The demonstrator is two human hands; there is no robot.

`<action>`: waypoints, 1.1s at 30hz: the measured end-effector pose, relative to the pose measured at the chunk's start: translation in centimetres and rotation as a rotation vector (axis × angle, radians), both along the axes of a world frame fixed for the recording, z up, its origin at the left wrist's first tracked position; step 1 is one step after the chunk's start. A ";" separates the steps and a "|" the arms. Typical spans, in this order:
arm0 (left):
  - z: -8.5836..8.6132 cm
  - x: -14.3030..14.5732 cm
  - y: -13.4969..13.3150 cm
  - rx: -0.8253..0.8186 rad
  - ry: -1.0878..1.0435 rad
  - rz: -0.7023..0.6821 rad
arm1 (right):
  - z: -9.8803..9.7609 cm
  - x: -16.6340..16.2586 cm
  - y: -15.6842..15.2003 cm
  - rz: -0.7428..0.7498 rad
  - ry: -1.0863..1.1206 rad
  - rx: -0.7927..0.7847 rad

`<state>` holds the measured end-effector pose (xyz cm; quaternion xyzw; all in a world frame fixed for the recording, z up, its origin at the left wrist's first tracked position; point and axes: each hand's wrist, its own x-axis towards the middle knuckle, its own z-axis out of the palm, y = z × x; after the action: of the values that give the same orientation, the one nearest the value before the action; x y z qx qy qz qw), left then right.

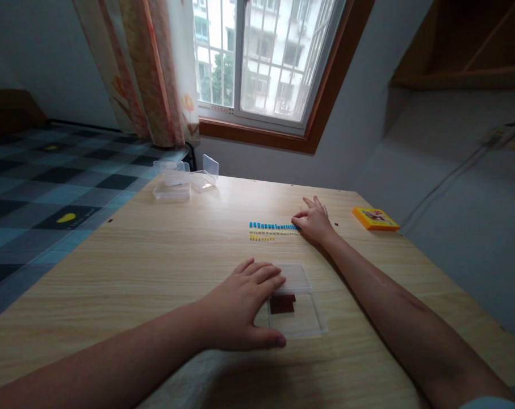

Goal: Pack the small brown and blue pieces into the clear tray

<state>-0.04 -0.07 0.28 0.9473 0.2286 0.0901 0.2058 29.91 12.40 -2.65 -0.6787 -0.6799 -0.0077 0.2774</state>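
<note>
My left hand (251, 304) is open, its fingers spread at the left side of a clear plastic box (310, 325) whose lid lies folded back. Inside the box are flat dark red-brown pieces (281, 304). Farther off, my right hand (314, 221) is at the right end of a row of small blue pieces (268, 226). Its thumb and index finger are pinched together, with the other fingers raised. Whatever sits between those fingertips is too small to make out. Just nearer than the blue row run lines of tiny yellowish pieces (261, 238).
Two open clear boxes (172, 190) stand at the table's far left corner. A yellow-orange box (374, 218) with a picture lies near the right edge. Beyond the wooden table (155, 267) are a checked bed (70, 187), a curtain and a barred window.
</note>
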 end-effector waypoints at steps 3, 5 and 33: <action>0.0 0.0 0.0 0.003 0.008 0.000 | 0.2 -0.1 -0.1 -0.003 -0.003 -0.019; 0.1 0.0 0.0 0.006 0.012 0.000 | 0.3 -0.2 -0.1 -0.005 -0.006 -0.029; -0.1 0.1 0.1 0.033 -0.001 -0.015 | 0.7 -0.2 -0.2 0.009 0.036 -0.005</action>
<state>0.03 0.02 0.22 0.9522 0.2199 0.0927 0.1909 29.67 12.20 -1.98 -0.6766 -0.6778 0.0074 0.2879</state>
